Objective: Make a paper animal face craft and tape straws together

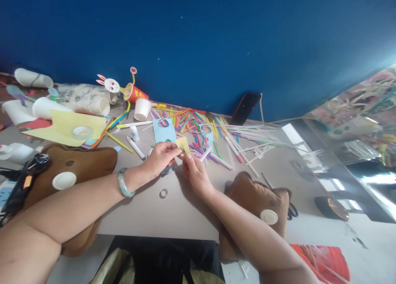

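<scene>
Both hands meet over the table's middle at a small yellow paper piece (183, 144) with dark lines on it. My left hand (163, 157), with a pale green bangle on the wrist, pinches its lower left side. The thumb and fingers of my right hand (197, 173) close on its lower edge. Just behind the hands lies a light blue paper (163, 130) with a cut-out hole. A small clear ring-like object (163, 193) rests on the table in front of my left hand.
Colourful straws and sticks (193, 125) spread along the blue wall. White cups (142, 109), a rabbit-faced red cup (133, 93) and yellow paper (77, 127) stand or lie left. Brown cushions (93, 162) flank the arms. A phone (246, 107) leans at the back.
</scene>
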Available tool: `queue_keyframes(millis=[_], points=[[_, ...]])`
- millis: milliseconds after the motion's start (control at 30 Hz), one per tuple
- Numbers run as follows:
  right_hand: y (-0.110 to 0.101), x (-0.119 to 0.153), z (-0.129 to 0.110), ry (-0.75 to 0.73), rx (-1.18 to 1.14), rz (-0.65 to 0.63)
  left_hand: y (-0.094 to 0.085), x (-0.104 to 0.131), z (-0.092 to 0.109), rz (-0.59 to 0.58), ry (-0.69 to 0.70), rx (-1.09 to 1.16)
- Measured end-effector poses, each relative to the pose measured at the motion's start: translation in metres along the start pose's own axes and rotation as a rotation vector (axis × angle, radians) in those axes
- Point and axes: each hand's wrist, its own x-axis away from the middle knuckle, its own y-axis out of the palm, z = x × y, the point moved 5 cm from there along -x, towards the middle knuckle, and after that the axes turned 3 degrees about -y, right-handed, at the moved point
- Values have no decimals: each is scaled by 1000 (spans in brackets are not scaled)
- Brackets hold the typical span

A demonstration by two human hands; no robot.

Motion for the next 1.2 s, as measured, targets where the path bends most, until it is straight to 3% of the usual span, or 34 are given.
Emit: queue_keyframes(millis=[767,1200], points=[[-1,0,5,7,-50,18,-3,-2,7,21,48,-95],[3,1,2,1,-57,15,-2,-2,2,-13,57,-151]])
